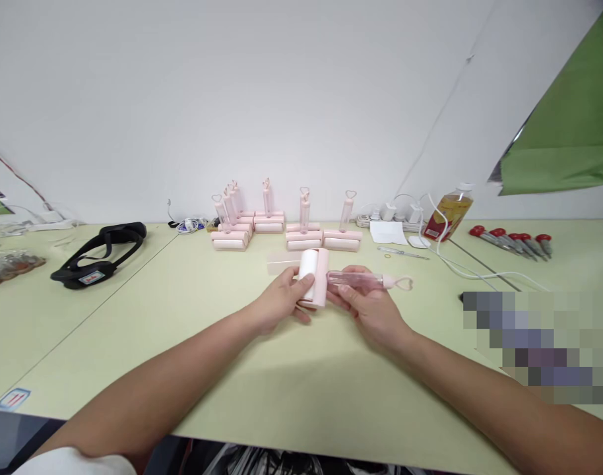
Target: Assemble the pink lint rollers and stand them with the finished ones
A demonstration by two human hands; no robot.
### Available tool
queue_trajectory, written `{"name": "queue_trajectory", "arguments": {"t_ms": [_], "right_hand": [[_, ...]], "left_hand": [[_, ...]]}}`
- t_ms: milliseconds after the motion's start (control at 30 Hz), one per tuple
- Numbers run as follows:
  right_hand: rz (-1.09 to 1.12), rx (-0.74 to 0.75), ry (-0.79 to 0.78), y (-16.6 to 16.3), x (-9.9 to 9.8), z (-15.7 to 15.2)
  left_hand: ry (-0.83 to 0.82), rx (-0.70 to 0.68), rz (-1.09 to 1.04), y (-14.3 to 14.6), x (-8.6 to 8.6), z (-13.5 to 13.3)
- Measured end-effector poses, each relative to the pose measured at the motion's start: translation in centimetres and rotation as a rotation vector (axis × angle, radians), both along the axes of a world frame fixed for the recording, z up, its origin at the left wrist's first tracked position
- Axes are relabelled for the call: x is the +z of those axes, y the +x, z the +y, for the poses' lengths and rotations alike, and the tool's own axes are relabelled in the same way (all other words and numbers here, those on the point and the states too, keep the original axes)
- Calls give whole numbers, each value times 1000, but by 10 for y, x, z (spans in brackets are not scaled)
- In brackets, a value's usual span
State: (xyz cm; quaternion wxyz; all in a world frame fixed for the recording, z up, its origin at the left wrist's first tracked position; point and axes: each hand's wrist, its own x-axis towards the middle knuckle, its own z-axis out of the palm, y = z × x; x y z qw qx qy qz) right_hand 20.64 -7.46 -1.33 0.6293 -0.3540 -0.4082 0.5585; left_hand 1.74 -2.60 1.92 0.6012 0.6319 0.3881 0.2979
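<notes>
A pink lint roller (321,277) lies sideways between my two hands above the table. My left hand (282,300) grips its head, with the thumb on the white paper roll (309,272). The clear pink handle (358,280), ending in a heart-shaped loop, is held by my right hand (373,307), whose fingers curl around it near the head. A flat pale pink piece (280,263) rests on the table just behind my left hand, partly hidden by it.
Behind my hands, several lint rollers (304,243) stand upright. Black headgear (101,254) lies at left. At right are white cables (444,254), a drink bottle (447,214), a thin pen-like tool (403,253) and several red-ended tools (512,243). A blurred patch (539,349) covers the right side.
</notes>
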Motion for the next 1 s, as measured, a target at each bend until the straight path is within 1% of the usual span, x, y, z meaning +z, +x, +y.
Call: {"name": "queue_trajectory", "arguments": {"t_ms": [33,67,133,167,267,367,400,467,533,633,700,833,933,1000], "right_hand": [[-67,80,-4,-1,-2,-2],[-142,148,-11,-1,-3,-3],[-244,219,-27,0,-7,-3],[-253,214,-29,1,-9,-1],[-179,177,-34,3,-11,5],[-212,161,-32,3,-12,9],[-239,157,-37,3,-12,10],[-276,142,-65,3,-13,11],[-270,116,-102,3,-13,12],[-245,99,-150,4,-11,17],[-235,120,-175,5,-9,20],[-220,163,-195,6,-7,25],[-215,161,-199,6,-7,26],[-212,151,-204,5,-7,25]], "left_hand": [[-49,5,-42,-1,1,-5],[-58,7,-67,-4,1,-7],[-40,-30,-87,-15,1,-1],[-37,-66,-85,-21,0,4],[-61,-139,-59,-31,-3,18],[-75,-189,-62,-27,-11,21],[-60,-175,-70,-24,-15,20],[3,-102,-61,-19,-21,18],[87,-15,-19,-14,-27,17],[176,51,42,-12,-34,20],[209,65,58,-12,-36,23],[252,32,48,-13,-37,24],[271,19,47,-11,-36,23],[273,39,69,-9,-36,22]]}}
